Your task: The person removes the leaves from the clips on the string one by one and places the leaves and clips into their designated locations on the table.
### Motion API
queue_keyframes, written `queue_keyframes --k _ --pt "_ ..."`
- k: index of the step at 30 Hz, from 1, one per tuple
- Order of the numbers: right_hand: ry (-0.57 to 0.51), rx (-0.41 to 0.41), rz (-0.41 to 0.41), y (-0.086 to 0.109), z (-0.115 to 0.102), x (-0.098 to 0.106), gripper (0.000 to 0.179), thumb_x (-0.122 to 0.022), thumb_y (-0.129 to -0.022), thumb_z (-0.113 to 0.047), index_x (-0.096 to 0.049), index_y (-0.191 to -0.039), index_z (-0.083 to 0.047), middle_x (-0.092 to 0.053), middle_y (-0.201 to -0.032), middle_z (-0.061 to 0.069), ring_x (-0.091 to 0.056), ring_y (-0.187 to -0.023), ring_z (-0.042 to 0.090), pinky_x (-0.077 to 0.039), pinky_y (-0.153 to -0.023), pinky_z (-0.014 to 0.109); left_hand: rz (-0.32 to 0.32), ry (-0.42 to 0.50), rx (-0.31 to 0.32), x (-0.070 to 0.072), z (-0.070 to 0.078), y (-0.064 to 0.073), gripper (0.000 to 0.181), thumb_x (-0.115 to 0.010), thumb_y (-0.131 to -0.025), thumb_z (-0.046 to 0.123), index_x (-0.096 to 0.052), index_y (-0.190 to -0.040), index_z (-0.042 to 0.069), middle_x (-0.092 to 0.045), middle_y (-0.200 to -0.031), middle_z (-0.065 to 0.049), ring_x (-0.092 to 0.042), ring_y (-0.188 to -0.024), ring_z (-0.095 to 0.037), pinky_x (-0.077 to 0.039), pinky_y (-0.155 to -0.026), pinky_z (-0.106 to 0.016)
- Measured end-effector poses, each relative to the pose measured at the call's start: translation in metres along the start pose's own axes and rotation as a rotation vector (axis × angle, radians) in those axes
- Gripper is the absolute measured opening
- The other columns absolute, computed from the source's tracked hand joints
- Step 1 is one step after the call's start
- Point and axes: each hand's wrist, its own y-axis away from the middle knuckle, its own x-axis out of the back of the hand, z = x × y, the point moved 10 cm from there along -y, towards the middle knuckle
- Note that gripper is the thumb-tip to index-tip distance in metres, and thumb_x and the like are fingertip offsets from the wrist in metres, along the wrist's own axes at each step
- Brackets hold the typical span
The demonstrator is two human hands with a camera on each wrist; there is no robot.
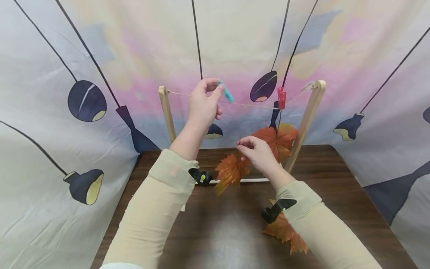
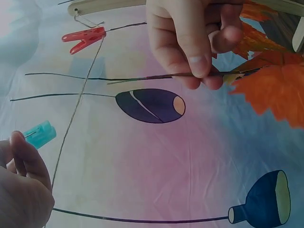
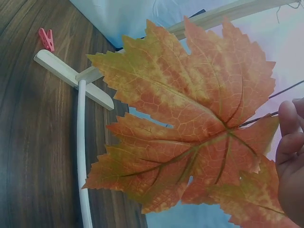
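Note:
My left hand (image 1: 203, 102) pinches a teal clothespin (image 1: 226, 92) between thumb and fingers, close to the string (image 1: 252, 105); in the left wrist view the teal clothespin (image 2: 42, 134) is apart from that string. Lower and to the right, my right hand (image 1: 258, 153) pinches the thin dark stem (image 2: 161, 76) of an orange artificial maple leaf (image 1: 231, 172). The leaf (image 3: 190, 128) fills much of the right wrist view, its stem running to the fingertips. A red clothespin (image 1: 281, 98) grips the string at the right, above another orange leaf (image 1: 283, 140).
Wooden posts (image 1: 305, 123) hold the string at both ends, with a white rod (image 1: 255, 180) low between them. Another leaf (image 1: 285, 229) lies on the brown table (image 1: 215, 231) under my right forearm. A pinkish-red clothespin (image 3: 46, 39) is beside the stand's foot (image 3: 59, 69).

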Motion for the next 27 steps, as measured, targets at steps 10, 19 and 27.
queue_keyframes --k 10,19,27 --pt "-0.011 0.029 0.003 0.004 -0.002 0.002 0.017 -0.063 -0.091 -0.019 -0.064 -0.104 -0.008 -0.065 -0.098 0.007 -0.061 -0.068 0.022 -0.054 -0.072 0.041 0.019 0.084 0.005 0.007 0.022 0.017 0.029 -0.056 -0.094 0.015 -0.054 -0.120 0.004 -0.056 -0.106 -0.005 -0.046 -0.041 -0.010 -0.044 -0.040 -0.020" --pt "-0.056 0.010 -0.021 0.016 0.010 -0.007 0.015 -0.063 -0.091 -0.017 -0.063 -0.103 -0.007 -0.065 -0.102 0.012 -0.062 -0.068 0.023 -0.054 -0.072 0.040 0.044 0.086 0.012 0.013 0.002 0.027 0.029 -0.059 -0.093 0.017 -0.056 -0.119 0.007 -0.058 -0.105 -0.005 -0.044 -0.041 -0.009 -0.041 -0.037 -0.020" --pt "-0.097 0.010 -0.024 0.027 0.012 -0.012 0.013 -0.062 -0.091 -0.013 -0.063 -0.102 -0.006 -0.065 -0.102 0.011 -0.061 -0.069 0.024 -0.054 -0.069 0.041 0.062 0.095 -0.026 0.018 -0.016 0.028 0.029 -0.061 -0.092 0.019 -0.057 -0.118 0.008 -0.059 -0.104 -0.004 -0.044 -0.039 -0.009 -0.041 -0.036 -0.021"
